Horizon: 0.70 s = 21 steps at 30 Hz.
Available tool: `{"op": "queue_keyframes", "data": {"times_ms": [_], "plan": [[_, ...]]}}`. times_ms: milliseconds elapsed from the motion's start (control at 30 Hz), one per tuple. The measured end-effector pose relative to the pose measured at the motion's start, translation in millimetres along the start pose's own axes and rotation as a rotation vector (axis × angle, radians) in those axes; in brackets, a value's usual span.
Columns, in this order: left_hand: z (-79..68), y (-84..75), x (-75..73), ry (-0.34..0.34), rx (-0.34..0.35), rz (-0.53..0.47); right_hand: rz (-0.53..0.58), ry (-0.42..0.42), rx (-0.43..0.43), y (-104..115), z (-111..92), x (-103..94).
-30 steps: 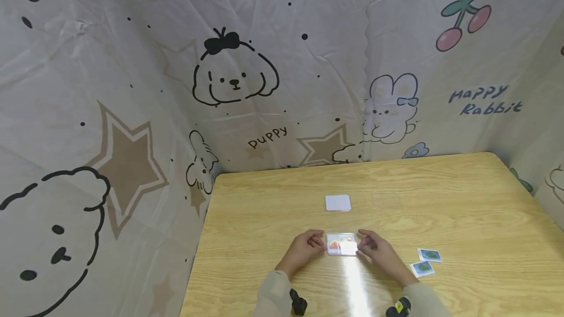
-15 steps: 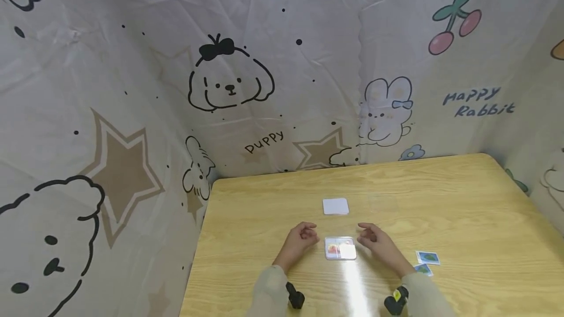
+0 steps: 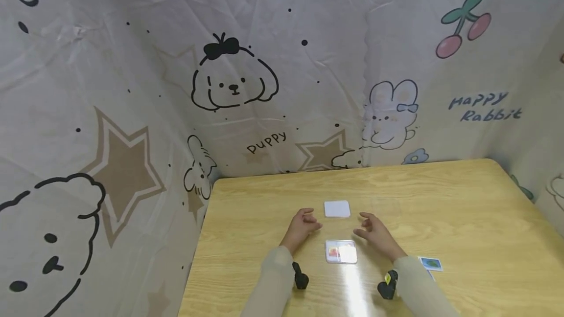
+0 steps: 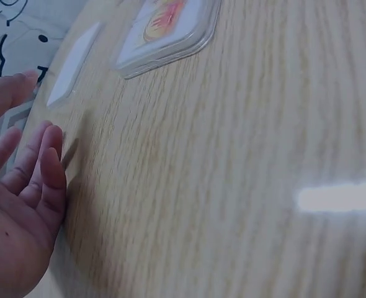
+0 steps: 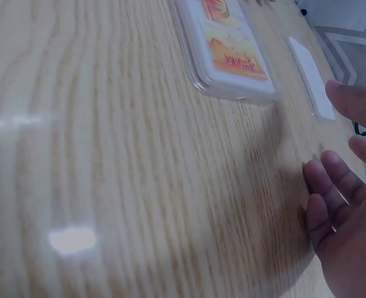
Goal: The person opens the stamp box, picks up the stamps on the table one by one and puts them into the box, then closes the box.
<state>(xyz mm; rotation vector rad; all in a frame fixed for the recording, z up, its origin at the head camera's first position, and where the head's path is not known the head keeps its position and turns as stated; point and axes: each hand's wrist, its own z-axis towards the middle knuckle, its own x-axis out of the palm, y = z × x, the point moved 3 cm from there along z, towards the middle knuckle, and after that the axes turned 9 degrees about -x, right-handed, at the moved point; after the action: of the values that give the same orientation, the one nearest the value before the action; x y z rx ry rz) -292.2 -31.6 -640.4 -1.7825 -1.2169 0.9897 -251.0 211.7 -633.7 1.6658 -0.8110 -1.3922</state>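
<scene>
A clear plastic case (image 3: 341, 252) with orange-red picture cards on white inside lies flat on the table before me. Its rounded edge shows close up in the left wrist view, and two orange pictures (image 5: 232, 53) are visible in the right wrist view. Farther back is a white rounded rectangle (image 3: 337, 209), perhaps a card stack or a second case. My left hand (image 3: 301, 226) hovers left of the gap between the two, fingers loosely bent, holding nothing. On the other side my right hand (image 3: 376, 234) mirrors it, also holding nothing. Neither hand touches the case.
Small blue-and-green picture cards (image 3: 431, 263) lie to the right, partly hidden behind my right sleeve. The wooden table (image 3: 264, 192) carries a bright light reflection near me. Printed cloth (image 3: 308, 82) hangs around the table's back and sides.
Both hands have left the sides of the picture-card case and moved forward toward the white rectangle. The case stays in place. My right sleeve now covers more of the small cards.
</scene>
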Motion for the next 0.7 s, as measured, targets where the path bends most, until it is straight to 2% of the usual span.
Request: {"op": "queue_keyframes", "data": {"times_ms": [300, 400, 567, 700], "plan": [[15.9, -2.2, 2.6, -0.007, 0.009, 0.091, -0.076, 0.009, 0.052, -7.0, 15.4, 6.0], [21.3, -3.6, 5.5, -0.004, 0.008, 0.124, -0.118, 0.013, 0.032, -5.9, 20.4, 6.5], [27.8, -10.3, 9.3, -0.033, 0.029, 0.203, -0.173, 0.015, 0.036, -3.3, 31.9, 6.0], [30.3, -13.8, 11.9, -0.034, 0.028, 0.309, -0.192, 0.028, 0.072, -2.6, 38.6, 8.2]]}}
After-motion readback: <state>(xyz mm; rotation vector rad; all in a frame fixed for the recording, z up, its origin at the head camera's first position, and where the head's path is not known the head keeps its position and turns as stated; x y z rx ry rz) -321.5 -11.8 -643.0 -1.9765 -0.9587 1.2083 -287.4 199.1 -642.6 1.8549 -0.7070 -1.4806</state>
